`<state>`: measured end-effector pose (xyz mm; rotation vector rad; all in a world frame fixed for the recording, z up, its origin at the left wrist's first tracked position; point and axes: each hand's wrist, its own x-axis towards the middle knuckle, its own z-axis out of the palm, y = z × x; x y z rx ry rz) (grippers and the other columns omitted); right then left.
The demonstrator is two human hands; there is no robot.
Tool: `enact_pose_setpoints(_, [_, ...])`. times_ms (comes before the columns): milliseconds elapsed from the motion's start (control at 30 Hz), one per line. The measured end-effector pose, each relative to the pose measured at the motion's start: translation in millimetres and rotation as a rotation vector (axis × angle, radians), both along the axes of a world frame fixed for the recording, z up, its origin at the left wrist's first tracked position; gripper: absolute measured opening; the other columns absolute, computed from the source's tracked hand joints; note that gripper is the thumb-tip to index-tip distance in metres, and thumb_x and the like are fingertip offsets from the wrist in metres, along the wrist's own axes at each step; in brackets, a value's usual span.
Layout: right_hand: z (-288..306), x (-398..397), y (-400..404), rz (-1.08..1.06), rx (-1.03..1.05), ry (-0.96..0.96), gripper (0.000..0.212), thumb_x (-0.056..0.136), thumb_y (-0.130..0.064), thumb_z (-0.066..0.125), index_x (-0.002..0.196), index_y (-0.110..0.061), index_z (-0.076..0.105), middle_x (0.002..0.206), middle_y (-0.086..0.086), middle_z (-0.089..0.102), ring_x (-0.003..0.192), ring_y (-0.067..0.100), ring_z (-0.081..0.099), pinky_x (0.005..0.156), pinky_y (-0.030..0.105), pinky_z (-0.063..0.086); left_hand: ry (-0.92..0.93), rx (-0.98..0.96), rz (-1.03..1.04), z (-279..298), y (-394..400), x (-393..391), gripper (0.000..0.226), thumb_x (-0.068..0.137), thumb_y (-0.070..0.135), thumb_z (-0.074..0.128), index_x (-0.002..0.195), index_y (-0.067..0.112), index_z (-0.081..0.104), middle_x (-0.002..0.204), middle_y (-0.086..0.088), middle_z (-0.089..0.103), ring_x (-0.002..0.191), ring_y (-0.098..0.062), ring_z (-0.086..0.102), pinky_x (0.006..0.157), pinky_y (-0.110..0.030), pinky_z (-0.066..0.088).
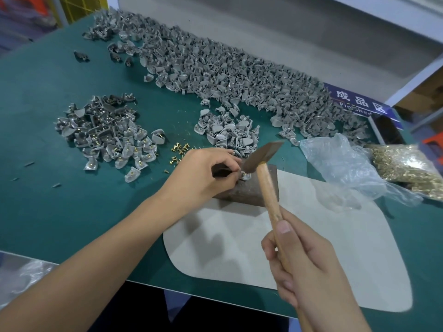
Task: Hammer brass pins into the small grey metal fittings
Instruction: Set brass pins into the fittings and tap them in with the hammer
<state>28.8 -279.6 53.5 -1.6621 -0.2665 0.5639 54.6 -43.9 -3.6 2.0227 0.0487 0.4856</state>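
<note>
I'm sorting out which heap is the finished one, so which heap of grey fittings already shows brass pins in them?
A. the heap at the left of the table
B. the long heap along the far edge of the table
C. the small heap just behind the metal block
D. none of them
A: the left heap shows brass pins seated in many of its fittings, while the long far heap and the small heap behind the block look plain grey.
</note>
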Motion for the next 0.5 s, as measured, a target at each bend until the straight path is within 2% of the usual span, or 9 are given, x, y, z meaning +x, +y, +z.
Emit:
enact_pose_setpoints(133, [-1.7,0.6,1.5,-0.021,0.008,-0.040,0.031,0.103,-0.052,0.055,0.129,-0.045,0.070,0.072,0.002,0.055,0.043,0.012,0.027,0.045,0.017,0.026,0.012,0.015,0.013,-0.7,-0.2,0.4,0.008,0.083,0.008,0.081,0.085,0.015,0.079,0.104,0.010,0.077,0.116,0.005,0.063,0.098,-0.005,0.039])
enact_pose_setpoints(267, [-4.2,2.8,1.4,0.001,-0.023,-0.015,0.029,0.103,-0.052,0.055,0.121,-0.036,0.072,0.072,0.003,0.051,0.045,0.012,0.026,0.046,0.018,0.026,-0.003,0.017,0.007,-0.5,0.0,0.4,0.006,0.083,0.007,0.081,0.084,0.013,0.079,0.102,0.007,0.078,0.108,0.003,0.066,0.092,-0.002,0.040])
enact_pose_setpoints(367, [-4.4,-1.1,0.7,-0.042,-0.004,-0.088,0.034,0.099,-0.049,0.050,0.117,-0.032,0.073,0.069,0.002,0.051,0.044,0.013,0.027,0.045,0.018,0.026,0.027,0.022,0.020,0.5,0.4,-0.8,0.006,0.084,0.012,0.081,0.086,0.017,0.080,0.105,0.011,0.077,0.116,0.008,0.061,0.096,-0.003,0.037])
enact_pose_setpoints(433, [-4.3,-5.2,1.4,-0.067,0.013,-0.142,0.030,0.102,-0.049,0.049,0.106,-0.030,0.072,0.065,-0.001,0.048,0.044,0.013,0.027,0.044,0.017,0.027,0.031,0.030,0.026,0.0,1.5,-1.2,0.006,0.085,0.014,0.081,0.087,0.019,0.080,0.106,0.012,0.077,0.118,0.010,0.060,0.098,-0.004,0.037])
enact_pose_setpoints(500, [-5.3,-3.7,1.1,-0.042,-0.009,-0.105,0.028,0.107,-0.048,0.049,0.109,-0.033,0.073,0.067,0.000,0.050,0.044,0.012,0.028,0.042,0.017,0.027,0.030,0.027,0.021,-0.7,2.2,-0.7,0.006,0.085,0.013,0.081,0.087,0.019,0.079,0.106,0.013,0.077,0.119,0.010,0.060,0.100,-0.007,0.039])
